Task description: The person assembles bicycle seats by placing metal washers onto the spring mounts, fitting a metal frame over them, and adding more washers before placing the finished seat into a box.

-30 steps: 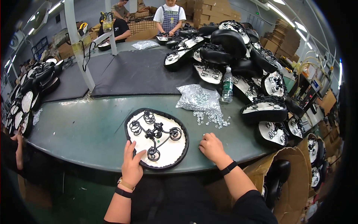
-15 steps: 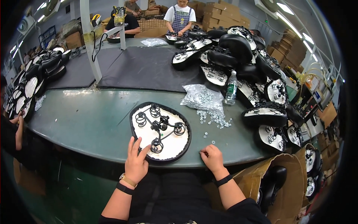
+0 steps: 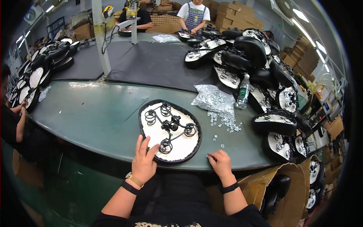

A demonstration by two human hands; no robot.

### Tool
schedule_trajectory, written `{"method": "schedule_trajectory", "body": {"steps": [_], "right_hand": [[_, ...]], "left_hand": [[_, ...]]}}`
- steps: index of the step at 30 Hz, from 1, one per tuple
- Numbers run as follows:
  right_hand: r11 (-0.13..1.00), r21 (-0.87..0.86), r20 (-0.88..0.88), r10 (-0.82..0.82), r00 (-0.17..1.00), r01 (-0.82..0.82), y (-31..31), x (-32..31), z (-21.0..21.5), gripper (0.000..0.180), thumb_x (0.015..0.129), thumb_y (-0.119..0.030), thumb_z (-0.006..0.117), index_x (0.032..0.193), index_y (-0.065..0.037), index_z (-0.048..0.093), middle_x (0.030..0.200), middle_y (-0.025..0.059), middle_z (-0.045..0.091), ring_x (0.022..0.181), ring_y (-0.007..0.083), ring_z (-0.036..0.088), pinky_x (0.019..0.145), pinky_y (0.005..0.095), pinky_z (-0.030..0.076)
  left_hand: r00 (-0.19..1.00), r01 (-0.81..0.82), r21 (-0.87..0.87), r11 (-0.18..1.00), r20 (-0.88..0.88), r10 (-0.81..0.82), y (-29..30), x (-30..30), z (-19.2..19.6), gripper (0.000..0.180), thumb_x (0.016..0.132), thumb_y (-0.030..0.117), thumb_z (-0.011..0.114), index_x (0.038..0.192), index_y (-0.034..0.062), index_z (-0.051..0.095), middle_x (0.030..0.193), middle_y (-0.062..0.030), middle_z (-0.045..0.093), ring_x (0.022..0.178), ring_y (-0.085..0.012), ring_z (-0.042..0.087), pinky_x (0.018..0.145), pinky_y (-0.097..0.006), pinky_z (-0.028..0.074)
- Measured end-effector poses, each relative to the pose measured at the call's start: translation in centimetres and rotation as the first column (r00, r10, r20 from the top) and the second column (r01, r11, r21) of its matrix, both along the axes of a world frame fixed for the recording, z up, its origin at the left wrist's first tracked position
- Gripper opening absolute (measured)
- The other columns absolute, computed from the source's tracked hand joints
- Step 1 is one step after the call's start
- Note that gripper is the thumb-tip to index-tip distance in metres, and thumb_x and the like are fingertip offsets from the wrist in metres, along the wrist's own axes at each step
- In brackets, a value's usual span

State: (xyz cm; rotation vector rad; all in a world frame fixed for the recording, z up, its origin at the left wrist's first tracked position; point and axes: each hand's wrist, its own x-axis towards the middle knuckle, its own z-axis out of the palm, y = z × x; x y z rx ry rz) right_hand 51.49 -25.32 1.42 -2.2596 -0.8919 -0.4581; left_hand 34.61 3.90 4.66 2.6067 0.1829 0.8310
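Observation:
A bicycle saddle [image 3: 179, 147] lies upside down on the green table in front of me. Its white underside carries a black wire spring frame [image 3: 171, 123] with coiled springs and a clamp in the middle. My left hand [image 3: 144, 162] rests on the saddle's near left rim, fingers spread, the fingertips close to the nearest coil. To the right of the saddle my right hand [image 3: 221, 164] is closed in a pinch low over the table's near edge. A small shiny nut shows at its fingertips. Loose nuts [image 3: 222, 146] lie just beyond that hand.
A clear bag of nuts [image 3: 214, 99] spills onto the table beside a water bottle [image 3: 243, 92]. Piled saddles [image 3: 247, 53] fill the right side; more saddles [image 3: 36, 77] lie left. A cardboard box [image 3: 291, 196] stands near right. A metal post [image 3: 100, 41] rises behind. People work across and left.
The whole view has shifted, so the scene sits farther right. A small nut now shows at my right fingertips. My left hand stays on the saddle rim.

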Motion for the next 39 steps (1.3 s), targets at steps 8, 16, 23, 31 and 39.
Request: {"method": "schedule_trajectory", "body": {"steps": [8,16,23,31,39], "right_hand": [[0.955,0.286,-0.153,0.129,0.980,-0.081,4.8,-2.5,4.8,0.014,0.078,-0.005,0.083,0.092,-0.006,0.081,0.094,0.0060,0.065,0.086,0.0197,0.063,0.073,0.0327,0.053],[0.966,0.130,-0.102,0.237,0.966,-0.223,12.7,-3.7,4.7,0.012,0.075,-0.015,0.085,0.085,-0.012,0.079,0.101,0.0021,0.066,0.099,0.0242,0.059,0.087,0.0382,0.045],[0.996,-0.042,-0.185,0.066,0.981,-0.075,14.6,-4.4,4.9,0.016,0.078,-0.021,0.084,0.086,-0.009,0.077,0.105,0.0054,0.068,0.105,0.0265,0.062,0.090,0.0420,0.047],[0.979,-0.129,-0.321,0.111,0.941,-0.160,15.6,-3.0,5.4,0.017,0.081,-0.022,0.080,0.089,-0.007,0.080,0.111,0.0053,0.072,0.114,0.0300,0.060,0.090,0.0453,0.045],[0.969,-0.131,-0.317,0.157,0.935,-0.207,15.5,-2.4,5.1,0.016,0.082,-0.018,0.076,0.093,-0.006,0.079,0.113,0.0076,0.072,0.115,0.0306,0.060,0.094,0.0459,0.047]], "left_hand": [[0.995,0.099,-0.088,0.991,-0.018,-0.101,0.8,-0.5,0.4,0.073,0.073,0.026,0.085,0.140,0.0133,0.060,0.162,-0.0173,0.033,0.155,-0.0455,0.020,0.115,-0.051,0.043],[0.997,0.061,-0.089,0.994,0.044,-0.058,0.7,-0.2,0.0,0.069,0.067,0.038,0.094,0.129,0.0177,0.071,0.154,-0.0133,0.044,0.152,-0.0434,0.029,0.108,-0.049,0.050],[0.993,0.093,-0.044,0.995,0.082,-0.089,1.0,-0.3,0.1,0.062,0.064,0.033,0.095,0.121,0.0207,0.075,0.116,-0.0024,0.065,0.146,-0.0405,0.039,0.107,-0.047,0.051],[0.988,0.115,-0.049,0.992,0.112,-0.109,0.9,0.0,0.9,0.057,0.062,0.027,0.095,0.113,0.0186,0.073,0.091,-0.0029,0.060,0.123,-0.0375,0.057,0.116,-0.051,0.041],[0.990,0.144,0.155,0.977,-0.019,-0.143,0.5,0.4,2.2,0.058,0.065,0.024,0.089,0.117,0.0098,0.068,0.095,-0.0053,0.061,0.107,-0.0259,0.065,0.080,-0.036,0.058]]}}
